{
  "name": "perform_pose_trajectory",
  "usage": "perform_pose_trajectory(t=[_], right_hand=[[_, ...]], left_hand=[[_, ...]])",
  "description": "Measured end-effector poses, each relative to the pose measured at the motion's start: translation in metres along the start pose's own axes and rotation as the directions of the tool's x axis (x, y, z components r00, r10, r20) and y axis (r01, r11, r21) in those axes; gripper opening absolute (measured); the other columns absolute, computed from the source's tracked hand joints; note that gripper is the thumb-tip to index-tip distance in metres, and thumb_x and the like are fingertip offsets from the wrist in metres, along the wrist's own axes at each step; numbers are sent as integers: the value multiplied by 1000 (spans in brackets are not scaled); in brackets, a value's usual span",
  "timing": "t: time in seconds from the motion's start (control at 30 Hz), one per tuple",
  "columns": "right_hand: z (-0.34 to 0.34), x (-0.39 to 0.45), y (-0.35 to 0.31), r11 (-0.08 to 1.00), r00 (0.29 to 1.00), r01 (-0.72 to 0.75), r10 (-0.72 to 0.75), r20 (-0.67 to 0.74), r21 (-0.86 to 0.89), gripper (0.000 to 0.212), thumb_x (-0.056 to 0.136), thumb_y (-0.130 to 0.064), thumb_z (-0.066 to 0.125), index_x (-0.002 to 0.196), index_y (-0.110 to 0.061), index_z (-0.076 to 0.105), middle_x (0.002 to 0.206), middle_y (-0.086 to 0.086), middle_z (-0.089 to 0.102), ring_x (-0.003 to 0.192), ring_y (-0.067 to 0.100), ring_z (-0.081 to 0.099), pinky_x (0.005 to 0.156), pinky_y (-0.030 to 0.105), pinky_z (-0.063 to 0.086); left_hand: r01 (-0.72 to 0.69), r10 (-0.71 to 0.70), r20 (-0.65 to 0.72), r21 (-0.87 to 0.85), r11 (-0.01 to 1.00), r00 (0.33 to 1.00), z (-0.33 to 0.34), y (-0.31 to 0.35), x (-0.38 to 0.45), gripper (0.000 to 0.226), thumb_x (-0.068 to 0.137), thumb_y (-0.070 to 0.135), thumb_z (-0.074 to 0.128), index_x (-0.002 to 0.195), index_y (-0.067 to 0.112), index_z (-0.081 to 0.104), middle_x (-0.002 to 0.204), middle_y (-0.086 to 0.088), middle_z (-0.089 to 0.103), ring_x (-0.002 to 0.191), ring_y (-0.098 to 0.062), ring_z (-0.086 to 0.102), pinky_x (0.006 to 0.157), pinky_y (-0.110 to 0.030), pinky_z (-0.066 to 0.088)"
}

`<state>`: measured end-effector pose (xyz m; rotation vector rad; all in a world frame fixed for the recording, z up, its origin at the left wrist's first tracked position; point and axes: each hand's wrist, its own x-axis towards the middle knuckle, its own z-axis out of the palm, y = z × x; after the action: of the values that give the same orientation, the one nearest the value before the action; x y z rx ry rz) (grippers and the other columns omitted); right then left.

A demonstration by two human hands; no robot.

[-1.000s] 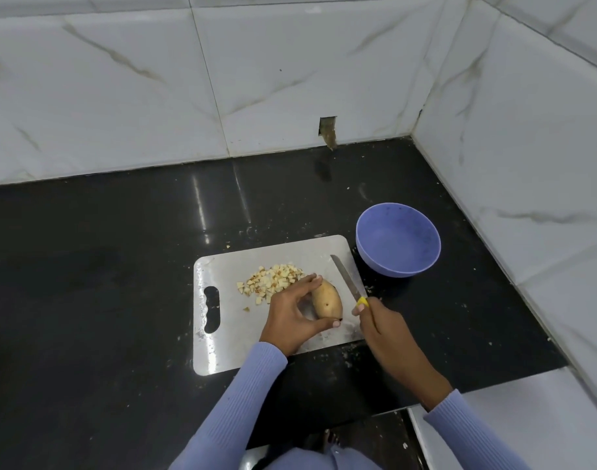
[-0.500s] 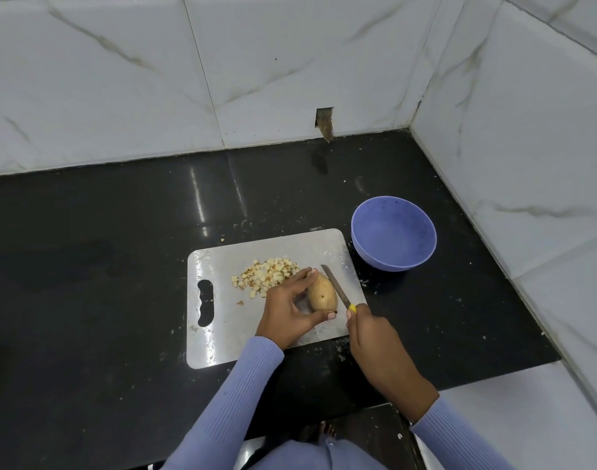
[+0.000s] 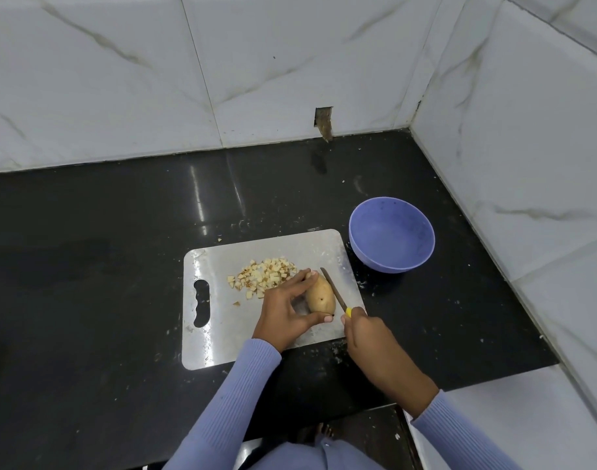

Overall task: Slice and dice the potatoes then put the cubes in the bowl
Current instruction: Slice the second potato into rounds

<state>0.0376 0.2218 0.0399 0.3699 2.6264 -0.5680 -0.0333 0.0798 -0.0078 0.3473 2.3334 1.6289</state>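
whole potato (image 3: 321,295) lies near the right edge of the cutting board (image 3: 202,347), pinched end to end by left hand (image 3: 283,313). right hand (image 3: 365,337) wraps the knife (image 3: 334,291) handle, blade against the potato's right flank. diced cubes (image 3: 261,276) heaped toward the board's far edge; bowl (image 3: 392,262) off its far right corner, no cubes inside. slicing step starting; next calls for a firm downward cut, fingertips clear.

Bare board (image 3: 317,247) between cubes (image 3: 263,274) and bowl (image 3: 392,235).
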Motion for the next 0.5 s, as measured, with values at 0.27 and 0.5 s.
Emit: perform_pose_trajectory(t=[0.27, 0.5], right_hand=[[-13, 19, -2, 998, 994, 48, -50, 100, 28, 15, 101, -18, 37, 101, -7, 46, 82, 3, 45, 71, 17, 48, 51, 24, 32], [-5, 7, 1, 999, 993, 15, -20, 115, 43, 22, 104, -26, 33, 100, -9, 45, 82, 2, 45, 69, 14, 47, 59, 27, 36]], left_hand=[[36, -37, -6, -71, 997, 999, 0, -3, 2, 80, 53, 14, 92, 125, 17, 59, 140, -5, 50, 130, -7, 43, 107, -35, 40], [28, -28, -6, -74, 997, 1000, 1, -2, 1, 79, 52, 12, 91, 124, 21, 60, 140, -5, 50, 130, -3, 41, 106, -33, 41]])
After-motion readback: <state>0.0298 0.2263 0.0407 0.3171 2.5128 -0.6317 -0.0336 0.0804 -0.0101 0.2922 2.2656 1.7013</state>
